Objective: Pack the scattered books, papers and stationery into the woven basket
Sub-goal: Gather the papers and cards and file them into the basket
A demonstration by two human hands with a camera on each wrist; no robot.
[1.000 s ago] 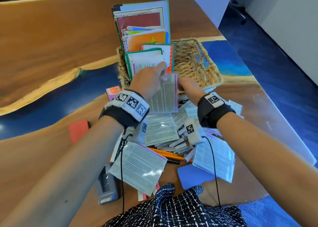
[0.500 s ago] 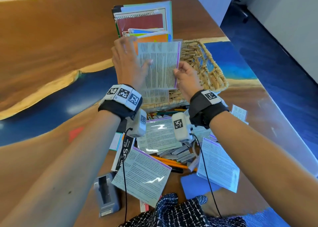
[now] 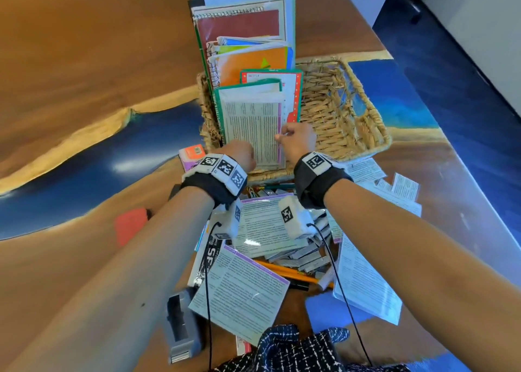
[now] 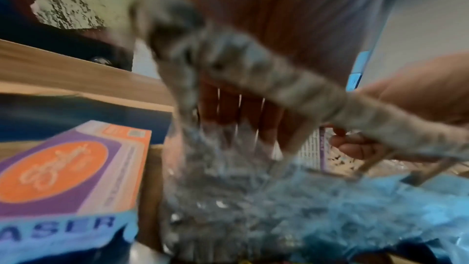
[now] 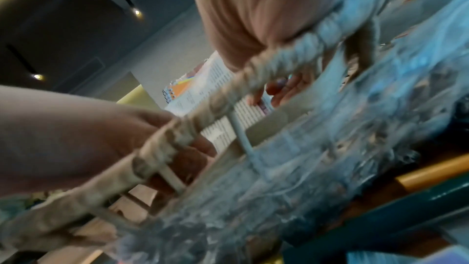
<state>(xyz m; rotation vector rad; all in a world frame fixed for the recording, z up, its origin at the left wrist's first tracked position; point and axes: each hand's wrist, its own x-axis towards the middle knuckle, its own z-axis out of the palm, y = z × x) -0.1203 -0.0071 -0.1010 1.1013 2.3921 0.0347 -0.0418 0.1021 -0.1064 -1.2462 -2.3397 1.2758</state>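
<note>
I hold a printed sheet (image 3: 255, 129) between my two hands, and it stands up inside the basket (image 3: 338, 112), at the front of the row of books (image 3: 248, 47). My left hand (image 3: 241, 153) is at the sheet's lower left corner, with its fingers curled around that edge. My right hand (image 3: 297, 139) is at the sheet's right edge, and its thumb and fingers pinch the purple border there. Both hands are just over the near rim of the basket. In the right wrist view I see my fingers (image 5: 281, 89) behind the woven rim, on the paper. The left wrist view is blurry, so I cannot tell much from it, but a purple and orange box (image 4: 68, 168) lies beside the basket on the left. The books lean in the left part of the basket, and the right part shows bare weave. More sheets (image 3: 242, 292) lie on the table (image 3: 84, 47) near my wrists, just in front of the basket, and they are mixed with yellow pencils (image 3: 287, 273) and a pile of grey strips (image 3: 304, 254). A grey stapler (image 3: 181, 326) lies under my left arm, and a red pad (image 3: 131, 225) lies to the left of that arm.
</note>
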